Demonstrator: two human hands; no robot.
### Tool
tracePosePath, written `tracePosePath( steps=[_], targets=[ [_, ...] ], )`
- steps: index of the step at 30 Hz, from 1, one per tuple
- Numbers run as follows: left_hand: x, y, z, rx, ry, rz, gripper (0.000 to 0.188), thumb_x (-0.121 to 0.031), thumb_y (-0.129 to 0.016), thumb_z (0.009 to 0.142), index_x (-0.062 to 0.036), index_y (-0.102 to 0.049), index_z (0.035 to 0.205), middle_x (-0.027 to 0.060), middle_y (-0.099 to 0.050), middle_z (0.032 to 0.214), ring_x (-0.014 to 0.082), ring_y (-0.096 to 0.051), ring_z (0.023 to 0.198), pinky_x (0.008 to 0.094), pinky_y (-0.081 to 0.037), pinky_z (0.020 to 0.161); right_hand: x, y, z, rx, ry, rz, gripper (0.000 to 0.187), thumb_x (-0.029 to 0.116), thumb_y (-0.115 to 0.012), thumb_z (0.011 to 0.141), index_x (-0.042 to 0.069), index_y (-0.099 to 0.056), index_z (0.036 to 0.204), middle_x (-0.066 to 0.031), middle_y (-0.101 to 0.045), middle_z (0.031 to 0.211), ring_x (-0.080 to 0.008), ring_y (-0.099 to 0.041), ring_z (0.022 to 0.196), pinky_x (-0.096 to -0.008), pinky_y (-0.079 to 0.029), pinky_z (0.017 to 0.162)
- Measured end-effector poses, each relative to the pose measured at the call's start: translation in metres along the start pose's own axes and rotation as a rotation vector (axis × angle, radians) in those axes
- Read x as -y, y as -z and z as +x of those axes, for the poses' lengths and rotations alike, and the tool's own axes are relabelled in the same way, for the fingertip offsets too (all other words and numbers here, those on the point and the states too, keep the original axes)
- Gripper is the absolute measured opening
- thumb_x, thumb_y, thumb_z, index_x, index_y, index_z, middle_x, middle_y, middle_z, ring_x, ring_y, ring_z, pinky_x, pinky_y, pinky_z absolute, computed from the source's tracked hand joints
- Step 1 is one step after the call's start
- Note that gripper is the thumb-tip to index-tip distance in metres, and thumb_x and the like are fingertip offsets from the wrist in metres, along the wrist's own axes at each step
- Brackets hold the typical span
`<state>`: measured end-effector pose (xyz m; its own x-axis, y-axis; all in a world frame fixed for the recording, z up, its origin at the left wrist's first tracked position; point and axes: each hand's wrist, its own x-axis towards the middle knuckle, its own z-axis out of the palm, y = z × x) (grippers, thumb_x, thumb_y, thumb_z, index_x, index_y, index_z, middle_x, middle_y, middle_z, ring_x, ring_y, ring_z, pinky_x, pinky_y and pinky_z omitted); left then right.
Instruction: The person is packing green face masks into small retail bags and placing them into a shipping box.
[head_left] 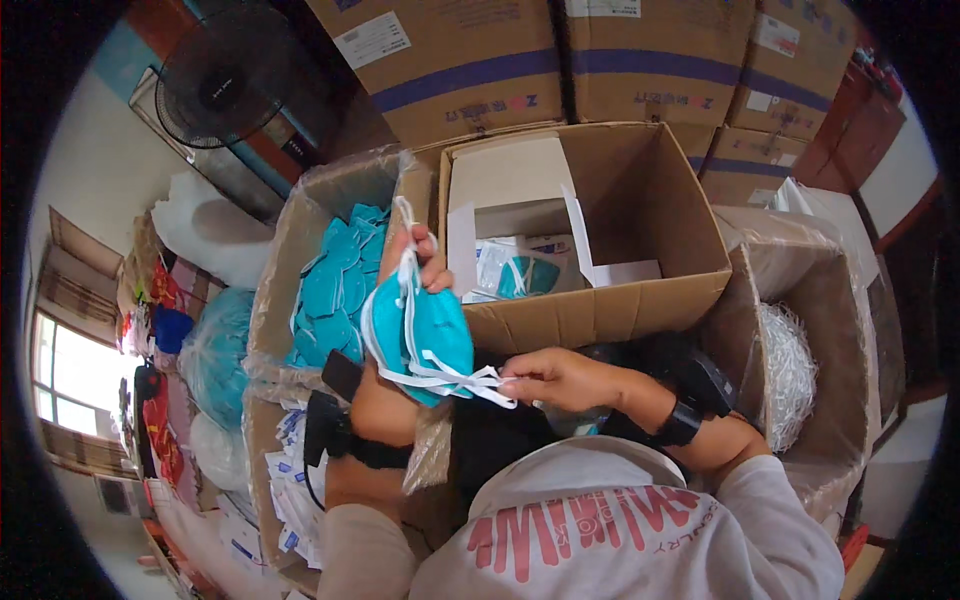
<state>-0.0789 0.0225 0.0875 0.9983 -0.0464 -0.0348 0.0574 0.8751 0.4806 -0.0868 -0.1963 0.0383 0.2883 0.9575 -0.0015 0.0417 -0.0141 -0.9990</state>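
Observation:
A few teal face masks [440, 325] with white edges and white elastic straps hang together in front of me. My left hand [430, 265] grips them at the upper end, fingers closed round the edge and a strap. Down at their lower end, my right hand [560, 380] pinches the gathered white straps [480, 383] between thumb and fingers. Just beyond the masks, an open white inner box [510, 180] sits inside a large cardboard box [600, 310]. Bagged teal masks [528, 277] and printed packets lie in that white box. How many masks I hold cannot be told.
Left of me, a plastic-lined carton [270, 300] holds many loose teal masks [340, 280]; below it are white printed slips [295, 470]. A carton [850, 330] on the right holds white straps [787, 375]. Stacked cartons [650, 90] and a fan [220, 85] stand behind.

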Motion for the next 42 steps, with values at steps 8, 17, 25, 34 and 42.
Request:
tracePosePath(
  steps=[8, 17, 25, 34, 42],
  targets=[
    [-0.055, 0.003, -0.028, -0.434, -0.54, 1.16, 0.03, -0.031, -0.052, 0.087, -0.0025, -0.058, 0.084, 0.0009, -0.056, 0.074, 0.0078, -0.051, 0.069, 0.0211, -0.04, 0.06, -0.012, 0.026, -0.03, -0.102, -0.056, -0.301, 0.036, 0.032, -0.044, 0.09, -0.001, -0.053, 0.079, -0.0127, -0.051, 0.074, -0.0214, -0.05, 0.071, -0.0329, -0.04, 0.067],
    [-0.037, 0.014, -0.038, -0.379, -0.561, 1.807, 0.018, -0.019, -0.061, 0.079, -0.0016, -0.063, 0.081, 0.0086, -0.062, 0.073, 0.0163, -0.057, 0.067, 0.0282, -0.044, 0.06, 0.01, 0.027, -0.022, 0.173, -0.122, -0.175, 0.039, 0.035, -0.041, 0.091, 0.001, -0.053, 0.077, -0.0015, -0.045, 0.064, -0.013, -0.044, 0.061, -0.0271, -0.039, 0.058],
    [0.061, 0.005, -0.058, 0.292, 0.184, 1.881, 0.042, -0.043, -0.066, 0.068, -0.0101, -0.062, 0.094, 0.0138, -0.061, 0.089, 0.0309, -0.058, 0.08, 0.036, -0.045, 0.07, -0.004, 0.017, -0.011, -0.045, -0.336, 0.395, 0.035, 0.041, -0.043, 0.09, 0.01, -0.054, 0.078, 0.0073, -0.039, 0.061, -0.0013, -0.03, 0.053, -0.0177, -0.024, 0.045],
    [0.052, 0.017, -0.073, 0.319, 0.639, 1.428, 0.025, -0.027, -0.05, 0.084, -0.0048, -0.06, 0.079, 0.0046, -0.06, 0.074, 0.0121, -0.054, 0.07, 0.0292, -0.043, 0.064, 0.004, 0.02, -0.029, 0.012, -0.111, -0.24, 0.032, 0.032, -0.048, 0.089, 0.001, -0.054, 0.086, -0.007, -0.052, 0.067, -0.0159, -0.047, 0.06, -0.0309, -0.04, 0.057],
    [0.041, 0.035, -0.095, 0.261, 0.383, 1.534, 0.025, -0.025, -0.05, 0.086, -0.0028, -0.059, 0.078, 0.0098, -0.058, 0.077, 0.0179, -0.055, 0.069, 0.0297, -0.043, 0.064, -0.019, 0.013, -0.038, -0.008, -0.079, -0.446, 0.032, 0.031, -0.049, 0.088, 0.0, -0.054, 0.087, -0.0111, -0.055, 0.07, -0.0187, -0.05, 0.063, -0.0339, -0.041, 0.059]
  ],
)
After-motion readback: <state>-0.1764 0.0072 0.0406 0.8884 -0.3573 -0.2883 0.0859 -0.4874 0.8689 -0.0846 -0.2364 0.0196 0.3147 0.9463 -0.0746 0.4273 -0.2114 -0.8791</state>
